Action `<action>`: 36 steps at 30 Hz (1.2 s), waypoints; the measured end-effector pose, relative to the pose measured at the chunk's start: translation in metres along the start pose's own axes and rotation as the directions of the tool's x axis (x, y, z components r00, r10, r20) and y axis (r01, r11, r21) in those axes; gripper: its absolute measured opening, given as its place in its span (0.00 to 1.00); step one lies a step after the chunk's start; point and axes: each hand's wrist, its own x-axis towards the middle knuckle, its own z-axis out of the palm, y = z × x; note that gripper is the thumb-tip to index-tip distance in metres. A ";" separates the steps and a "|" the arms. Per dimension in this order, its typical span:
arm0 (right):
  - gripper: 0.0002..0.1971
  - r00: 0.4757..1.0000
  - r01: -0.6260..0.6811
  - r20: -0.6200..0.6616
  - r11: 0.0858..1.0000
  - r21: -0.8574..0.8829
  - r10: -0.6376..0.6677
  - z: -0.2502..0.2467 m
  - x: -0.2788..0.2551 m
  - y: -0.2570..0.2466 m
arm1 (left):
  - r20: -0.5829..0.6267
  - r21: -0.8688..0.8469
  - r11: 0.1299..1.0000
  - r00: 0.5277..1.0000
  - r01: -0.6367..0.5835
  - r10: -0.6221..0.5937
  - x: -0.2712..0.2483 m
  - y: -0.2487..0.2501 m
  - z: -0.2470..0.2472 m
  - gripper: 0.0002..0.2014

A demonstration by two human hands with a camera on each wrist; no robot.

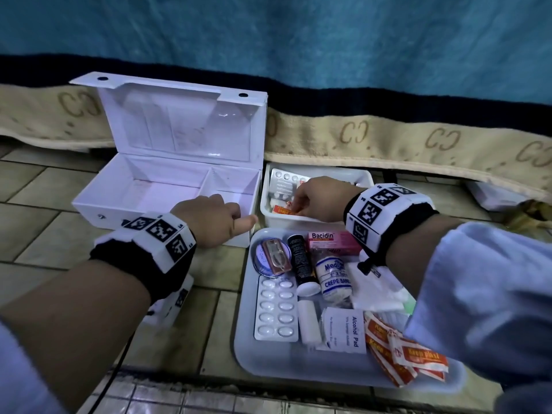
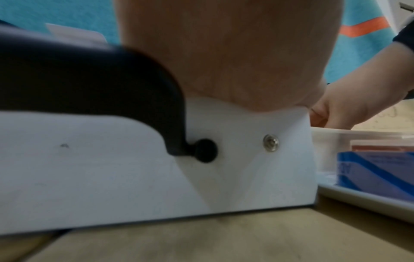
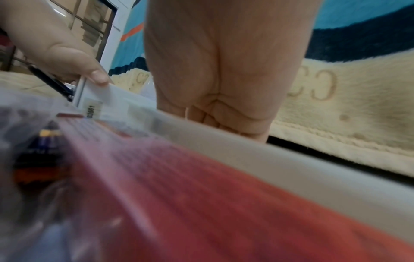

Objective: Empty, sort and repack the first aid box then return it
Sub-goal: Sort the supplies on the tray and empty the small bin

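Item: first aid box [image 1: 167, 192], white, hinged lid standing open, on the tiled floor [image 1: 44, 234] at my left, both compartments bare as far as I can see. I judge it rigid and light while empty, smooth-sided so liable to slide; best taken by the front wall or by the black handle [image 2: 112, 85] on that wall, not by the lid. Left hand [image 1: 209, 219]: rests on the box's front right corner, fingers curled over the rim, thumb pointing right, steadying it. Right hand [image 1: 322, 201]: reaches down into the small white tub [image 1: 363, 176] just right of the box, fingertips pinching among the packets near an orange sachet [image 1: 283, 211]; which item it has, I cannot tell. Tub also holds a blister strip [image 1: 283, 183]. Nearer me: grey tray [image 1: 248, 348] with pill blister [image 1: 276, 309], crepe bandage [image 1: 333, 279], Bacidin carton [image 1: 331, 242], alcohol pad [image 1: 346, 330], plasters [image 1: 412, 357], all light and soft or flimsy.
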 end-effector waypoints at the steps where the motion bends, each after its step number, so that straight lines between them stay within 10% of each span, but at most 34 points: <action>1: 0.11 1.000 -0.011 0.003 1.000 -0.009 0.011 0.001 0.001 -0.001 | 0.000 0.000 1.000 1.000 0.000 0.000 0.000 0.000 0.000 0.29; 36: 0.15 0.998 -0.059 -0.034 0.992 -0.112 0.056 0.008 0.018 -0.010 | 0.013 0.023 1.000 1.000 0.009 -0.010 0.001 0.001 -0.001 0.28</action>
